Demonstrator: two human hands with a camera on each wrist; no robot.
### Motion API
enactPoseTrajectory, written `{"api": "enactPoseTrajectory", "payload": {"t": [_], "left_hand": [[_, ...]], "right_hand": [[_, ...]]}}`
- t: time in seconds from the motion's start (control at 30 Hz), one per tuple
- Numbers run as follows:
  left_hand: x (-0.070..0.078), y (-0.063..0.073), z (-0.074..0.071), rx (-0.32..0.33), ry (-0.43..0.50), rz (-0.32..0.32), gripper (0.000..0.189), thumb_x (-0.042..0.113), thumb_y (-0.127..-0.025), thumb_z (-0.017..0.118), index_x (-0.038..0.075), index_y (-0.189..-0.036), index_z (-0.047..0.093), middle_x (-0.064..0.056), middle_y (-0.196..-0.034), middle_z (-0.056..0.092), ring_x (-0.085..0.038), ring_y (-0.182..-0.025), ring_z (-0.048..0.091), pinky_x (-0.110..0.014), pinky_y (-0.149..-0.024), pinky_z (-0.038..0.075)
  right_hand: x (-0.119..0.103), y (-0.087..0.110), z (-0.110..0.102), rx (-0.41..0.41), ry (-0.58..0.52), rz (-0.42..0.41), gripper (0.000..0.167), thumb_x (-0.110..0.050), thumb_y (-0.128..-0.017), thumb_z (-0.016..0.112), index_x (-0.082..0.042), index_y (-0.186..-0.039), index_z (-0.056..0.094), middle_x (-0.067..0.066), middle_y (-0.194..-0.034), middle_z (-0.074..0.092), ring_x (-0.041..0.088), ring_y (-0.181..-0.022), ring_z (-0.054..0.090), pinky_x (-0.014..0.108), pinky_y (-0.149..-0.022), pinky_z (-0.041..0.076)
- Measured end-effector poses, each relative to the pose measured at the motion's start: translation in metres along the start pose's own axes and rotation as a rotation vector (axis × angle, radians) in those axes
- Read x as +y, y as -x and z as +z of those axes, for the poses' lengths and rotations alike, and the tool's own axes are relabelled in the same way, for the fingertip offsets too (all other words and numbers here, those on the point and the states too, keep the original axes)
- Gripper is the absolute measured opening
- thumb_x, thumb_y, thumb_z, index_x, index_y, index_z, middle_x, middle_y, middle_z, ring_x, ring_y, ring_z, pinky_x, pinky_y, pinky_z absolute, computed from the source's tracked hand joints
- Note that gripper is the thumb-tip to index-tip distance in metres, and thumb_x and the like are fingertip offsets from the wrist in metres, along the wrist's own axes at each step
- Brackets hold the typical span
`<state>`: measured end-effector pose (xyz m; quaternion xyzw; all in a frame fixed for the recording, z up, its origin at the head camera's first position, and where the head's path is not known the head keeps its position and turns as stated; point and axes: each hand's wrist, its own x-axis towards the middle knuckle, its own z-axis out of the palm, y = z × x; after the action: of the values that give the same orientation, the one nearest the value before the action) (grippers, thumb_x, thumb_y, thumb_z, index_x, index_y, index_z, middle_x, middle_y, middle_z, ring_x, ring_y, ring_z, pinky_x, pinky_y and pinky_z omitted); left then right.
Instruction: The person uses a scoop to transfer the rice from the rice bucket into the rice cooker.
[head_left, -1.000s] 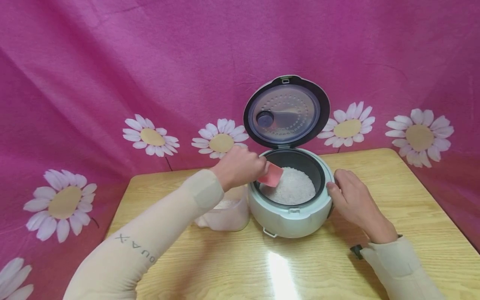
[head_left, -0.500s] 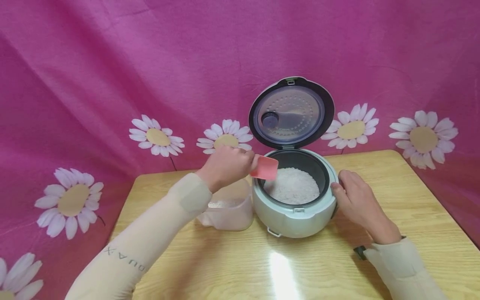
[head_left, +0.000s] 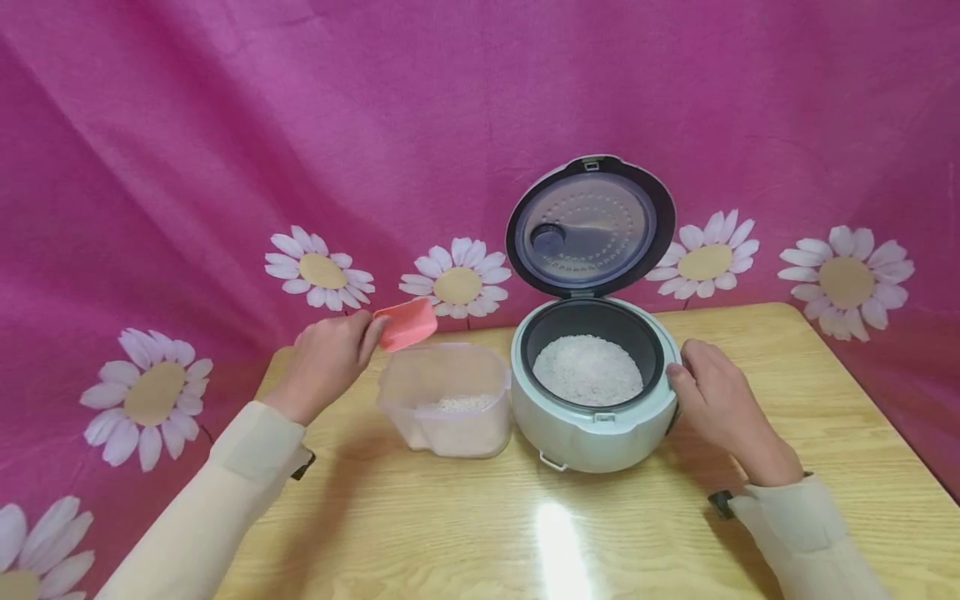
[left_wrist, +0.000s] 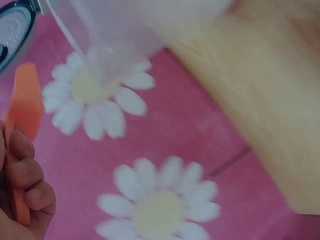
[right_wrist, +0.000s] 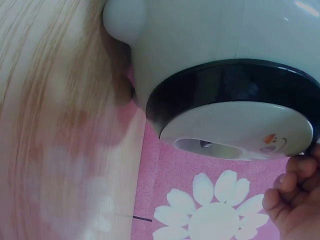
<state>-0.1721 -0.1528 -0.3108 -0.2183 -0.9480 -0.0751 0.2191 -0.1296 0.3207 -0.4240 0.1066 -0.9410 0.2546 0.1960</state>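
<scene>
My left hand grips a pink scoop by its handle, up above the far left edge of a translucent plastic container. In the left wrist view, curled fingers wrap the handle of the scoop. Some rice lies at the bottom of that container. Just right of it stands a pale rice cooker, its lid raised. White rice is heaped in the dark inner pot. My right hand holds the cooker's right side, thumb at the rim. Whether the scoop carries rice cannot be seen.
The wooden table bears the container and the cooker side by side, almost touching. Behind it hangs a magenta cloth printed with large daisies. A small wire loop sticks out low on the cooker's front left.
My left hand has moved left with the scoop, from over the cooker's pot to above the container. My right hand stays on the cooker. The head view has shifted slightly.
</scene>
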Motion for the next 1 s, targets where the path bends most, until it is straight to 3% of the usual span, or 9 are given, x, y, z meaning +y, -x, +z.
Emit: {"api": "enactPoseTrajectory", "payload": {"t": [0.17, 0.33, 0.53, 0.73, 1.0], "left_hand": [[-0.029, 0.034, 0.003, 0.009, 0.011, -0.113, 0.034, 0.024, -0.104, 0.061, 0.007, -0.076, 0.051, -0.005, -0.059, 0.043, -0.024, -0.052, 0.043, -0.041, -0.052, 0.040], [-0.048, 0.064, 0.018, 0.076, 0.017, -0.136, 0.024, 0.014, -0.102, 0.062, 0.002, -0.083, 0.054, -0.009, -0.065, 0.046, -0.028, -0.058, 0.047, -0.049, -0.053, 0.046], [-0.061, 0.103, 0.050, 0.156, 0.001, -0.065, 0.006, -0.003, -0.095, 0.063, -0.008, -0.094, 0.060, -0.016, -0.073, 0.059, -0.034, -0.065, 0.059, -0.049, -0.060, 0.051], [-0.067, 0.144, 0.080, 0.130, -0.044, -0.039, 0.031, -0.010, -0.085, 0.072, -0.010, -0.115, 0.066, -0.020, -0.080, 0.066, -0.037, -0.075, 0.063, -0.048, -0.067, 0.056], [-0.060, 0.161, 0.101, 0.106, -0.208, 0.005, 0.040, -0.015, -0.081, 0.068, -0.015, -0.120, 0.062, -0.025, -0.086, 0.067, -0.037, -0.076, 0.058, -0.045, -0.072, 0.051]], "right_hand": [[0.000, 0.000, -0.001, -0.020, 0.008, 0.002, 0.015, -0.017, -0.101, 0.050, -0.008, -0.090, 0.051, 0.006, -0.080, 0.046, 0.020, -0.080, 0.043, 0.032, -0.067, 0.037], [0.001, 0.000, 0.000, -0.016, 0.012, 0.002, 0.015, -0.017, -0.101, 0.050, -0.008, -0.089, 0.051, 0.006, -0.079, 0.046, 0.020, -0.080, 0.043, 0.032, -0.067, 0.036], [0.001, -0.001, -0.004, -0.037, 0.015, 0.016, 0.015, -0.018, -0.102, 0.050, -0.008, -0.091, 0.052, 0.006, -0.081, 0.047, 0.021, -0.080, 0.044, 0.033, -0.068, 0.037], [-0.001, 0.000, -0.008, -0.071, 0.008, 0.031, 0.014, -0.019, -0.102, 0.052, -0.008, -0.093, 0.052, 0.006, -0.082, 0.048, 0.021, -0.082, 0.045, 0.032, -0.068, 0.038], [-0.001, 0.002, -0.006, -0.043, 0.015, 0.018, 0.014, -0.018, -0.102, 0.051, -0.008, -0.092, 0.052, 0.006, -0.081, 0.047, 0.021, -0.081, 0.045, 0.032, -0.068, 0.037]]}}
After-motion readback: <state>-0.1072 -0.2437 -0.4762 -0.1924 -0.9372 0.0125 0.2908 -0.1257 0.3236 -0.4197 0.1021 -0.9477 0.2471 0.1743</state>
